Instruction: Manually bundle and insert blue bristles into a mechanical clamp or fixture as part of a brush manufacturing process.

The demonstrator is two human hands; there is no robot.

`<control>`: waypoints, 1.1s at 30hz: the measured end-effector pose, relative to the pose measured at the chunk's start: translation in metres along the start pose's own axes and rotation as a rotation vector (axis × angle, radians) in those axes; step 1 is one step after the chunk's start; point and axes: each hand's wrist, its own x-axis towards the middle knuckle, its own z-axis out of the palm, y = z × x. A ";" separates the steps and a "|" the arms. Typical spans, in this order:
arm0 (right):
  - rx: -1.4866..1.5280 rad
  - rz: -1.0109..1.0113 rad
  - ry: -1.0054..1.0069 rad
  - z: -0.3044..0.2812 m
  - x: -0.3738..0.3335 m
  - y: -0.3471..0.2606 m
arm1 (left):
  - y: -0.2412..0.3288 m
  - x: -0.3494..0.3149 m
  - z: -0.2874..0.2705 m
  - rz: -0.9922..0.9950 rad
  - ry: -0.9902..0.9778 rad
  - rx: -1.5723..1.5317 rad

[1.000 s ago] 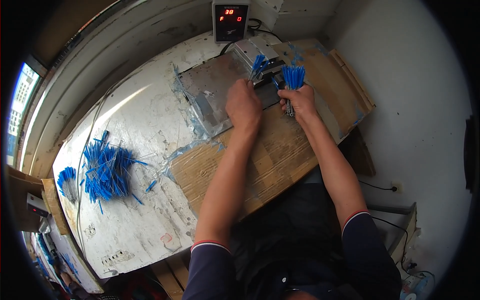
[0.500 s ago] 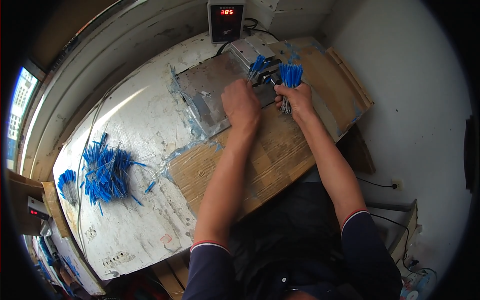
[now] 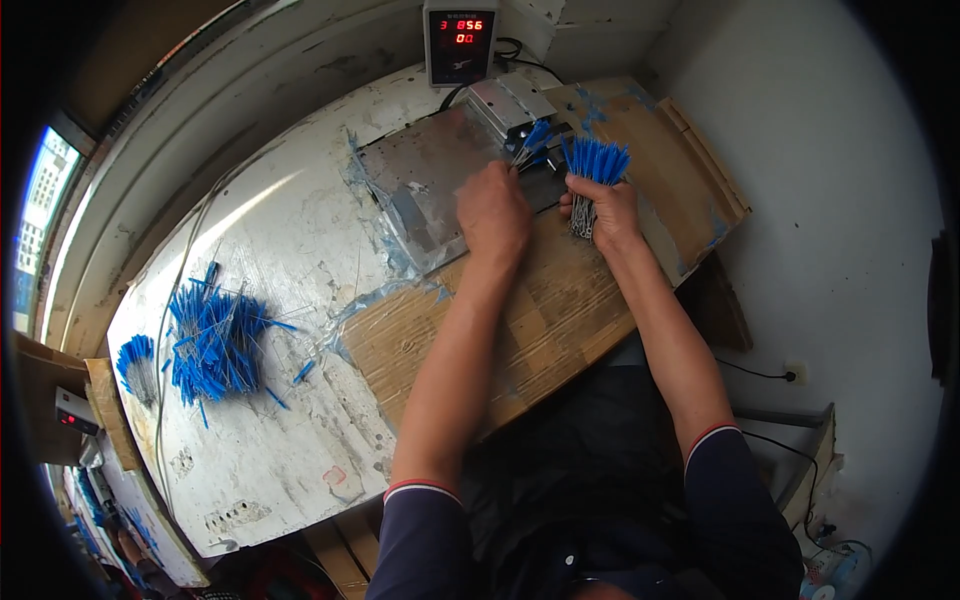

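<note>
My right hand (image 3: 612, 212) is closed around a thick bundle of blue-tipped wire pieces (image 3: 597, 160), held upright with the blue ends up and the looped metal ends below. To its left, my left hand (image 3: 496, 212) is closed on a few more wire pieces (image 3: 538, 135), their blue ends pointing up and away by the small metal machine (image 3: 512, 100). The fingertips of my left hand are partly hidden by the hand itself. Both hands are over the near edge of the metal plate (image 3: 425, 165).
A box with a lit red display (image 3: 460, 45) stands behind the machine. Cardboard (image 3: 520, 330) covers the near table edge. On the white table (image 3: 300, 430) lie a large tangled pile of blue-tipped wires (image 3: 215, 340) and a smaller bunch (image 3: 137, 365). A wall rises at right.
The bundle and my right hand have shifted slightly right and nearer. My left hand has moved slightly right with its wire pieces. The red display's readout has changed.
</note>
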 end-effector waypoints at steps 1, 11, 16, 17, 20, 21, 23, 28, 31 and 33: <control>-0.012 0.018 -0.008 0.000 -0.001 0.000 | -0.001 0.000 0.000 0.010 0.012 -0.001; -0.011 0.088 -0.061 -0.005 -0.005 -0.007 | -0.003 -0.003 0.004 0.136 -0.010 0.052; -0.071 0.077 -0.078 0.000 -0.008 -0.004 | -0.008 -0.003 0.007 0.079 -0.002 0.081; -0.071 0.076 -0.073 0.000 -0.008 -0.004 | -0.005 -0.002 0.005 0.080 -0.005 0.078; -0.098 0.061 -0.062 0.002 -0.005 -0.004 | 0.002 0.001 -0.001 -0.102 -0.036 0.011; -0.127 0.053 -0.064 0.004 -0.005 -0.004 | 0.002 0.002 -0.002 -0.135 -0.034 -0.005; -0.156 0.044 -0.066 0.007 -0.006 -0.003 | 0.002 0.002 -0.003 -0.168 -0.032 -0.023; -0.093 0.038 -0.100 0.014 -0.015 -0.003 | -0.001 0.001 0.000 -0.088 0.003 -0.146; -0.074 0.074 -0.158 0.017 -0.022 -0.005 | -0.003 0.000 0.002 -0.048 0.013 -0.265; -0.087 0.091 -0.178 0.018 -0.025 -0.008 | -0.002 0.000 0.002 -0.040 0.015 -0.294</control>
